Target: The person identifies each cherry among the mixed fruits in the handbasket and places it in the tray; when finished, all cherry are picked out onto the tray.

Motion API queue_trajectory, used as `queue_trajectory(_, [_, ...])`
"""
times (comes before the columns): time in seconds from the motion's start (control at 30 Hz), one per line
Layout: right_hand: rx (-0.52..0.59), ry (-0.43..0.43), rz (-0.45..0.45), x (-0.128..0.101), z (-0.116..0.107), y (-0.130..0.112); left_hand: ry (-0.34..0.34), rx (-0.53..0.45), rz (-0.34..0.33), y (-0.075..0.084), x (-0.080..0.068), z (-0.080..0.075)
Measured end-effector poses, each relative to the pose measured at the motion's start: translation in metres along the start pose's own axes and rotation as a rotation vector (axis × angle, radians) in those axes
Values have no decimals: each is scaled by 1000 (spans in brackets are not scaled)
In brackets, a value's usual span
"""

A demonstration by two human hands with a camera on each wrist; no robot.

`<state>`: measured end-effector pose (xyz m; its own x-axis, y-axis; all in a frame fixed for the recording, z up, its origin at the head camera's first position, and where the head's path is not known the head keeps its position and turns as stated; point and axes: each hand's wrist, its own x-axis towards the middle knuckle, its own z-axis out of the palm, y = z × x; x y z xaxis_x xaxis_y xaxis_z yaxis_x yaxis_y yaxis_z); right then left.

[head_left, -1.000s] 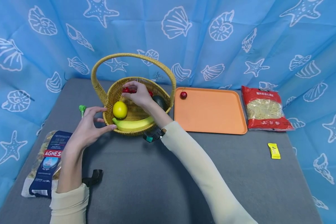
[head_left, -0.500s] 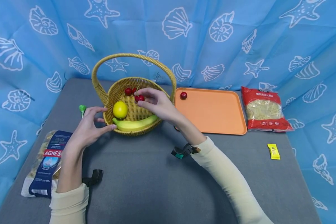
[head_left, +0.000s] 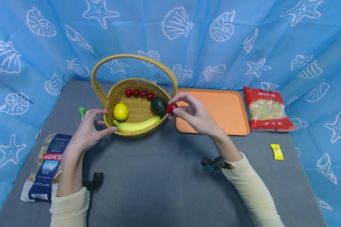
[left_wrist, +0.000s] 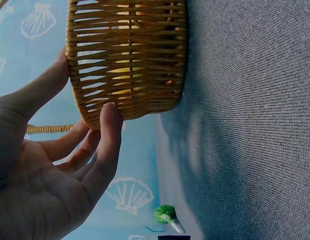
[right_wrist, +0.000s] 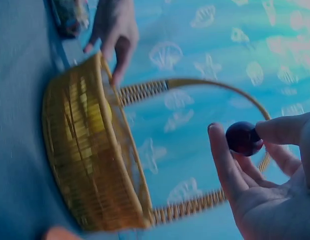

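— What have you got in your right hand [head_left: 197,115]?

— A small, smooth, glossy red cherry [head_left: 171,107], round as a bead. I pinch it between my thumb and fingertips, just over the right-hand rim of the wicker basket [head_left: 113,94] and beside the near-left corner of the orange tray [head_left: 230,113].

— And your left hand [head_left: 88,130]?

— It rests against the basket's left wall, fingers straight and spread, thumb tip on the woven side. It grips nothing. From the left wrist view the weave shows as flat golden strips in ribbed rows, with yellow showing through the gaps.

— What lies in the basket?

— A round, dimpled yellow lemon [head_left: 120,111], a long curved banana [head_left: 137,126] along the near wall, a dark, matt avocado [head_left: 159,106], and four shiny red cherries [head_left: 139,93] in a row at the back. A tall arched handle [head_left: 130,56] of braided cane spans it.

— And the rest around you?

— The tray is smooth plastic with rounded corners. A crinkly red noodle packet [head_left: 268,110] lies to its right, a small yellow wrapper [head_left: 276,151] nearer me. A blue pasta bag [head_left: 45,165] sits by my left forearm, all on grey, fine-ribbed cloth [head_left: 159,183].
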<state>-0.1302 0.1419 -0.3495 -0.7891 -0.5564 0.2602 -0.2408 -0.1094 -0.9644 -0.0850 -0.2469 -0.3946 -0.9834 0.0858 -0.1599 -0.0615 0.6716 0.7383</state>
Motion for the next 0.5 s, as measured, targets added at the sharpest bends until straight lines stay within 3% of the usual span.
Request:
queue_trajectory(0.13, [8,78,-28,-5,-26,8,5,4,1,0,0,1])
queue_trajectory(0.23, [-51,173,-2,-8,-47,21,10,9,5,1,0,1])
queue_trajectory(0.5, [-273,408,210,-8,-92,82,12,10,11,0,0,1])
